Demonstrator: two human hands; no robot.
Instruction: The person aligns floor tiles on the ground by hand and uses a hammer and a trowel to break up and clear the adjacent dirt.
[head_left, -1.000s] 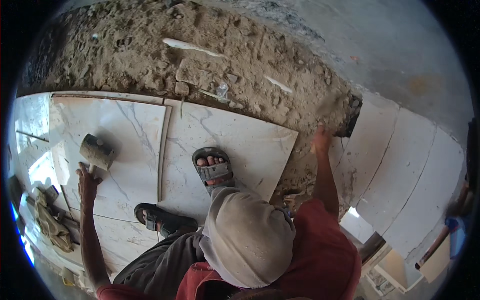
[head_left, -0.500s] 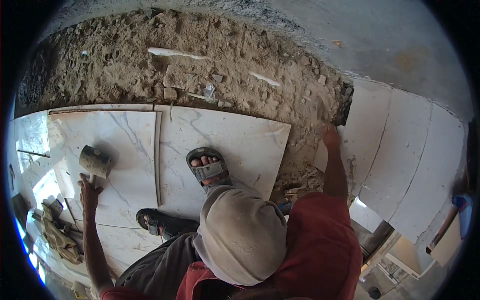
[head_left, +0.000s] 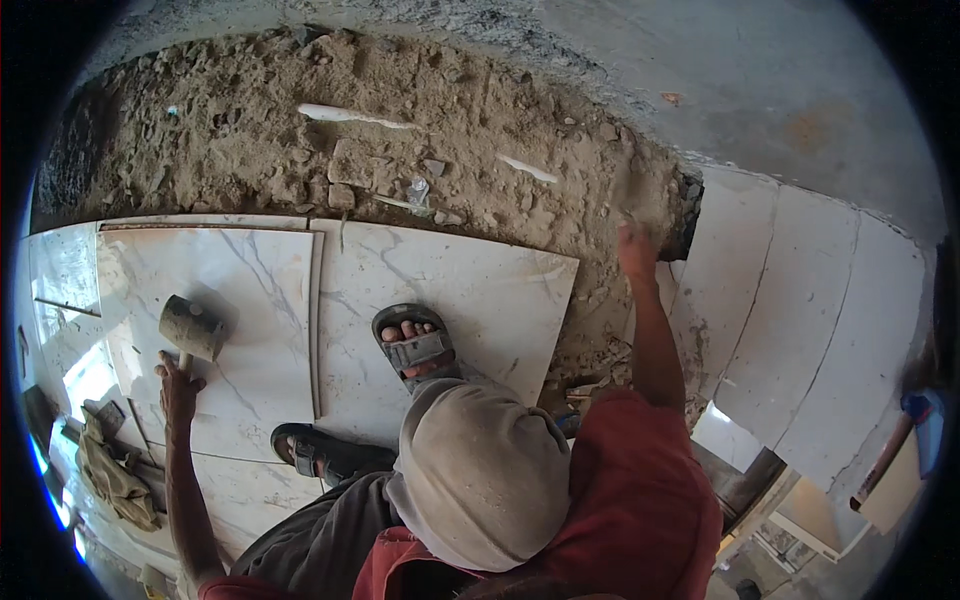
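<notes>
My left hand (head_left: 179, 391) is closed around the short pale handle of a rubber mallet (head_left: 192, 328), whose dark, dusty head rests on a marbled white tile (head_left: 262, 345). At the right end of the strip of loose sand (head_left: 470, 130), my right hand (head_left: 637, 250) grips what looks like a trowel (head_left: 630, 190). Its sand-coloured blade is blurred and points away from me over the sand. My sandalled feet are on the marbled tiles, one foot on another large tile (head_left: 490, 290) beside the sand.
White plaster pieces (head_left: 350, 115), stones and a scrap of clear plastic (head_left: 418, 188) lie in the sand. Plain white tiles (head_left: 800, 290) with dark joints cover the right side. Grey concrete (head_left: 780, 80) borders the far side. A crumpled cloth (head_left: 112, 475) lies at lower left.
My right hand has moved left and slightly away from the white tiles' edge, carrying the trowel over the sand. My left hand and the mallet have stayed nearly still.
</notes>
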